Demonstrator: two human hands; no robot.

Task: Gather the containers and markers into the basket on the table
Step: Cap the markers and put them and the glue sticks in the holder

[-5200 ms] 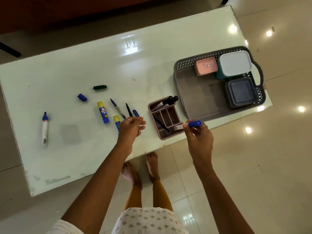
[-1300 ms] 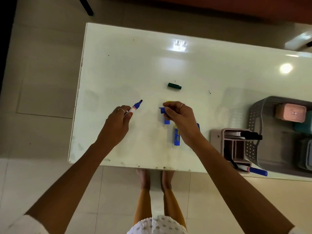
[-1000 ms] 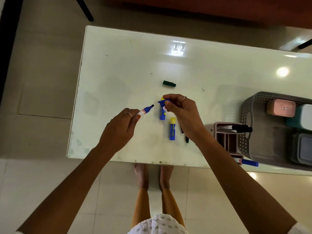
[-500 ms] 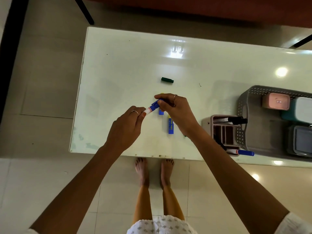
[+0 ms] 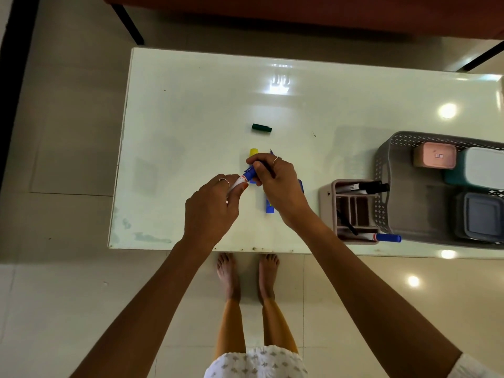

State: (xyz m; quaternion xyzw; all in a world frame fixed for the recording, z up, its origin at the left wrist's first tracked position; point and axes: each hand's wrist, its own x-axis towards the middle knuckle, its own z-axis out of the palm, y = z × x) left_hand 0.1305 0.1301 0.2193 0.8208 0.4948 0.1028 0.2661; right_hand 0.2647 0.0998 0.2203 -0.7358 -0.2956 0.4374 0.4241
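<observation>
A: What are the hands doing?
B: The left hand (image 5: 211, 211) grips a white marker with a blue cap (image 5: 243, 179); the right hand (image 5: 274, 181) has its fingers (image 5: 255, 162) pinching that cap, above the pale glossy counter (image 5: 191, 110).
A: And the grey perforated plastic basket (image 5: 387, 192)?
B: At the counter's right end, holding lidded containers.

Hands (image 5: 245, 186) met; blue cap (image 5: 252, 173) (right-held) now on marker (image 5: 237, 184).
</observation>
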